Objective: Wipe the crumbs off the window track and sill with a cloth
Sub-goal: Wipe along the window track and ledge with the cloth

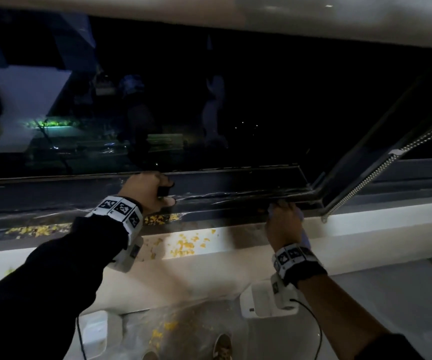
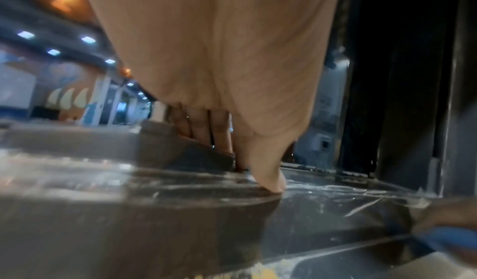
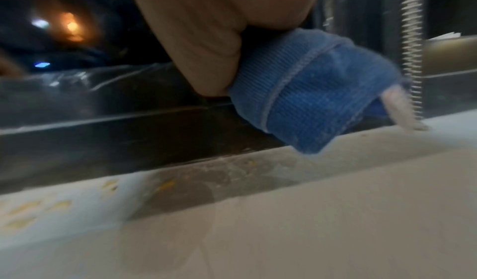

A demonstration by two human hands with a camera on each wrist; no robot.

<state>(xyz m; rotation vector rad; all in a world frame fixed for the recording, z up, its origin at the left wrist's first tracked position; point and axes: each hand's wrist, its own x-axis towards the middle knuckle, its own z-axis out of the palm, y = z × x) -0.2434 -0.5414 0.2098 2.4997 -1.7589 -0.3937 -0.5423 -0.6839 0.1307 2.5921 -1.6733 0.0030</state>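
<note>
A blue cloth [image 3: 307, 91] is bunched in the right hand [image 1: 285, 224], whose fingers are curled round it; in the right wrist view it fills the centre right of the frame, its lower folds pressed against the dark window track [image 3: 116, 140] and reaching the pale sill [image 3: 335, 212] just below. In the head view the cloth is seen only as a pale blue edge at the right hand, lower right of centre, at the near edge of the track beside the corner of the window frame [image 1: 316, 193]. Yellow crumbs [image 1: 186, 244] are scattered on the sill in the lower middle of the head view, left of the right hand, and more lie along the track in the lower left. Further crumbs are seen on the floor [image 1: 163, 331] at the bottom centre, near a pair of shoes. The left hand [image 1: 147, 193] is placed on the window frame left of centre; its fingers are hooked over a raised dark rail [image 2: 185, 150] and the thumb [image 2: 268, 177] is pressed tip down on the glossy track surface. A beaded chain [image 1: 381, 170] hangs diagonally at the right of the head view. Dark glass with dim reflections fills the upper part of that frame.
</note>
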